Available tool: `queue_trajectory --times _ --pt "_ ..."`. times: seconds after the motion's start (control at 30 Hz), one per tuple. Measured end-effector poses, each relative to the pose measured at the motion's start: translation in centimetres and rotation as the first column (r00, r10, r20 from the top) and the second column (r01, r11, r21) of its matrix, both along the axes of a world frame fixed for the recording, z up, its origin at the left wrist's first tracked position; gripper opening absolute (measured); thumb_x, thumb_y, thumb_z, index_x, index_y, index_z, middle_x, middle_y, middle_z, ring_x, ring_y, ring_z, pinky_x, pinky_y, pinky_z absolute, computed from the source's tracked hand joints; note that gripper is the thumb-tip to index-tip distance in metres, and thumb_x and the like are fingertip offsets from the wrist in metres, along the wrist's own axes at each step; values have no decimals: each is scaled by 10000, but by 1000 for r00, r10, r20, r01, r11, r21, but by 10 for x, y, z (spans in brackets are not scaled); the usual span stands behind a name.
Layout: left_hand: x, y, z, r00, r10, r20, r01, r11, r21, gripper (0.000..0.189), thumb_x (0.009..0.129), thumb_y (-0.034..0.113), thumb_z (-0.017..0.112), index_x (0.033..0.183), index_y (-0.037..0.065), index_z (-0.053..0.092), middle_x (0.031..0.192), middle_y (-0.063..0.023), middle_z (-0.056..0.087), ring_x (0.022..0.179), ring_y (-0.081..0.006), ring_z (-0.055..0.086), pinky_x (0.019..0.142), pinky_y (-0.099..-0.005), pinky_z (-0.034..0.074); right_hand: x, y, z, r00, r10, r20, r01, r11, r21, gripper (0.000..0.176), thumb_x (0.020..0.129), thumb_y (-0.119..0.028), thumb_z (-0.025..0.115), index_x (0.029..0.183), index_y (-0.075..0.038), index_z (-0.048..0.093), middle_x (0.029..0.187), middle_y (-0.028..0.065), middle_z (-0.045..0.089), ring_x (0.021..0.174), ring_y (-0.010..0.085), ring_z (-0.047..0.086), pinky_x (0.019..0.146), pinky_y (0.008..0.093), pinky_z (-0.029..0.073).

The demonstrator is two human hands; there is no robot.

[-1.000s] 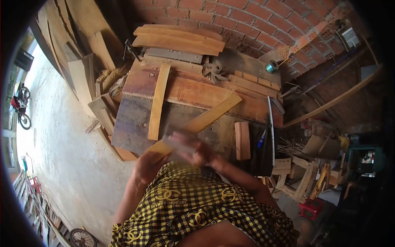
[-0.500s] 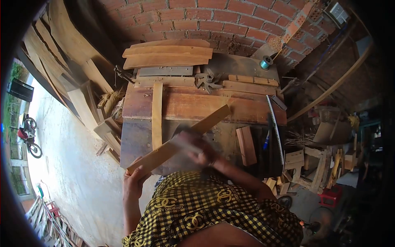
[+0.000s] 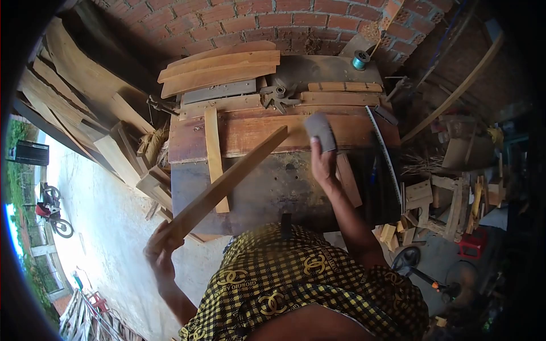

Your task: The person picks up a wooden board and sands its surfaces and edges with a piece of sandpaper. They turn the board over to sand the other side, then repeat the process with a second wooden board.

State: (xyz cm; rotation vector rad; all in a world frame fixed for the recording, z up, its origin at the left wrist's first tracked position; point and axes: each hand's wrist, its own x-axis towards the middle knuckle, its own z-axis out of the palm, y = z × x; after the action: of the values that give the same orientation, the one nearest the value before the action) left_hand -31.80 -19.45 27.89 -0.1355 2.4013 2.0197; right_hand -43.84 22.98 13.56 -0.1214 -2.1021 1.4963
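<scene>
My left hand (image 3: 164, 243) is closed around the near end of a long wooden strip (image 3: 230, 177). The strip slants up over the workbench, its far end raised toward the middle. My right hand (image 3: 324, 165) grips a grey sheet that looks like sandpaper (image 3: 321, 131), held up to the right of the strip's far end and apart from it. Below the slanted strip, another thin wooden strip (image 3: 212, 136) lies across the bench. A short reddish block (image 3: 348, 181) rests beside my right forearm, partly hidden by it.
On the workbench (image 3: 273, 196) are a metal cutter head (image 3: 277, 98), stacked curved boards (image 3: 222, 69), a blue wire spool (image 3: 360, 60) and a metal ruler (image 3: 387, 150). Long planks (image 3: 85, 74) lean at the left. Wood offcuts (image 3: 446, 207) are piled at the right.
My right hand has left the strip and moved up and right, showing the grey sheet. My left hand has shifted left and down, and the strip has turned steeper.
</scene>
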Motion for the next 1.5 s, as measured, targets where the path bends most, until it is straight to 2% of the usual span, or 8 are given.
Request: queue_trajectory --times 0.03,0.23,0.37,0.57,0.8,1.0,1.23,1.5 --pt "-1 8 5 1000 -9 0 9 1000 -7 367 913 106 638 1247 -41 597 1125 -158 674 978 -211 653 775 -314 570 13 -26 11 976 92 196 -64 987 -146 317 966 -198 526 1207 7 547 1115 183 608 1027 328 595 913 423 451" --pt "1 48 21 991 -93 94 106 985 -139 425 845 -123 593 1262 -42 590 1157 -153 673 1046 -179 630 919 -306 514 44 -108 64 628 716 -305 -751 661 5 472 860 -61 661 1305 -15 512 1332 176 504 1259 333 482 983 407 454" --pt "9 55 12 999 -17 32 20 993 -115 378 826 57 664 1183 -64 636 1093 -157 672 932 -216 663 809 -337 567 -18 -47 -4 881 376 288 -335 924 -183 298 942 -116 533 1205 16 575 1074 181 661 1000 352 635 894 396 507" --pt "16 53 1 994 4 109 1 999 -44 423 854 63 688 1241 -79 590 1117 -159 672 1000 -217 654 866 -329 554 66 -134 100 553 763 -333 -747 632 206 438 823 -74 675 1240 -7 559 1298 197 561 1111 363 599 972 417 482" --pt "26 66 -9 990 45 133 -41 999 -35 496 862 150 704 1278 -74 554 1116 -158 672 1009 -253 668 861 -372 584 -27 -55 -18 948 286 140 -279 958 -70 236 929 -189 563 1027 8 650 880 171 685 782 319 668 718 398 545" --pt "30 48 -10 976 9 220 52 961 -271 406 847 70 668 1218 -78 595 1041 -140 681 966 -195 658 873 -339 553 85 -164 95 370 837 -402 -822 497 278 477 806 -90 677 1263 -23 557 1315 167 549 1129 311 572 973 430 445" --pt "40 52 -26 967 121 223 -77 977 -199 374 804 8 649 1172 -55 633 989 -123 703 891 -162 659 839 -303 528 -36 -39 -34 974 192 121 -193 981 0 295 958 -243 548 1108 2 614 1027 204 651 921 378 639 809 406 510" --pt "47 42 -42 968 63 244 -64 998 -3 438 848 72 701 1246 -66 583 1037 -147 689 920 -226 682 839 -356 578 31 -112 31 720 664 -201 -593 739 321 363 926 -246 594 1211 -23 559 1217 181 599 1011 338 623 852 422 499"
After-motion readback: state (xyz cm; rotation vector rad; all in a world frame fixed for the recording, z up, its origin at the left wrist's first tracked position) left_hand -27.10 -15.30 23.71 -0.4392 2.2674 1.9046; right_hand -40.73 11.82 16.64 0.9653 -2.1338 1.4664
